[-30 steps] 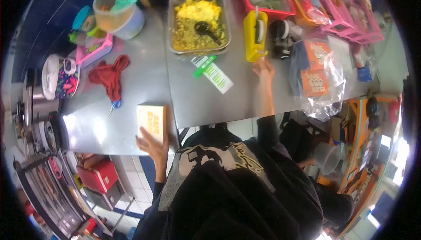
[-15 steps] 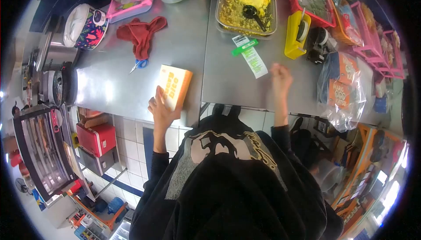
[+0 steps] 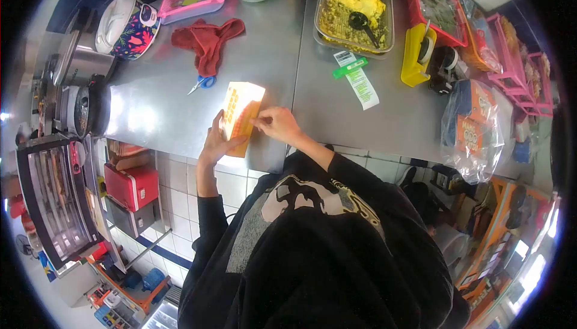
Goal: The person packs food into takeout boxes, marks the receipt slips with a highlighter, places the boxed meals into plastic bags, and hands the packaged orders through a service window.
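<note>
An orange and white cardboard box (image 3: 243, 107) is tilted up near the front edge of the metal table. My left hand (image 3: 216, 145) grips its lower left part, fingers along one side and thumb across the front. At the box's right side is my right hand (image 3: 277, 123), fingertips pinched together against the orange panel. Whatever lies between those fingertips is too small to make out. Right of the box, a printed paper strip (image 3: 364, 90) lies on the table with a green clip (image 3: 350, 68) across it. Blue-handled scissors (image 3: 207, 82) rest beyond the box.
A red cloth (image 3: 207, 43) lies behind the scissors. At the back stands a clear tray (image 3: 321, 28) of yellow food with a black scoop (image 3: 360, 22). A yellow tape dispenser (image 3: 412, 70) and plastic-wrapped boxes (image 3: 472, 124) are on the right. A patterned rice cooker (image 3: 129, 31) is back left.
My right hand has come left from beside the paper strip to the box's side. My left hand has tilted the box up and shifted its grip. The view has shifted slightly.
</note>
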The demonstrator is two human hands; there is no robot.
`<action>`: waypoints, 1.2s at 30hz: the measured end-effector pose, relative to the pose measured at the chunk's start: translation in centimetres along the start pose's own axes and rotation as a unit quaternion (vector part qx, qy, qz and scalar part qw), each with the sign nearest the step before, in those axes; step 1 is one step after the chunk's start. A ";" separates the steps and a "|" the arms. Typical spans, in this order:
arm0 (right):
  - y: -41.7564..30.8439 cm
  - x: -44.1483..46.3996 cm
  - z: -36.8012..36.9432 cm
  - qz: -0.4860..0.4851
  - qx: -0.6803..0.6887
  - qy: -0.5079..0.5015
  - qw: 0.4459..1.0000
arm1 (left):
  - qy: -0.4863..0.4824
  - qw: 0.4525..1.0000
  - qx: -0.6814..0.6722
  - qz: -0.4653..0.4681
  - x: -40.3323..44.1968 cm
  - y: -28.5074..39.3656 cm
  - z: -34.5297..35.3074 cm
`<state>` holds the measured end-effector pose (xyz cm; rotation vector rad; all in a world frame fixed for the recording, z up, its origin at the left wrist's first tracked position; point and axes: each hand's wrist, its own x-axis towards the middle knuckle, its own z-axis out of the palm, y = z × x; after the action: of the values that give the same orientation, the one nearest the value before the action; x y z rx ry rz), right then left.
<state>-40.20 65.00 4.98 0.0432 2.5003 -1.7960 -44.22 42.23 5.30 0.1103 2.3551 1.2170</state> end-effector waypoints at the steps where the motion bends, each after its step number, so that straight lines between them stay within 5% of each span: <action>1: -0.3 0.2 0.1 0.019 -0.008 -0.007 1.000 | -0.004 1.000 0.009 -0.004 0.0 0.1 0.0; 9: -2.1 0.8 0.0 0.119 -0.101 -0.043 0.987 | -0.026 0.999 0.028 -0.031 -0.4 1.1 -0.3; 11: -2.3 0.8 -0.5 0.140 -0.130 -0.048 0.980 | -0.019 0.999 0.014 0.037 0.0 0.3 -0.4; 14: 0.4 1.7 0.1 0.114 -0.067 -0.073 0.989 | -0.049 0.996 -0.072 0.014 -0.7 2.7 -0.7; 16: 2.9 2.8 1.3 -0.046 0.023 -0.046 0.998 | -0.056 0.997 -0.048 0.012 -0.3 1.8 -1.4; 19: 3.9 4.0 1.6 -0.110 0.077 -0.064 0.989 | -0.073 0.997 -0.014 -0.001 0.0 1.7 -2.1; 26: 4.2 5.6 1.5 -0.135 0.008 -0.100 0.986 | -0.105 0.992 -0.039 -0.057 -0.8 4.4 -2.5; 30: 4.5 4.7 0.5 -0.110 -0.040 -0.017 0.993 | -0.104 0.994 -0.019 -0.024 0.0 1.8 -2.0; 32: 4.5 3.5 -2.1 -0.042 -0.096 0.100 0.989 | -0.028 0.991 0.121 0.058 -0.2 0.3 -0.6; 36: 4.8 -1.4 -14.6 -0.027 -0.300 0.439 0.846 | 0.040 0.943 0.286 0.164 -2.4 5.2 3.5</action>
<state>-39.00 80.36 5.16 0.9681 3.5772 -0.9992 -41.33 47.24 8.56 0.6783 2.7720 0.6309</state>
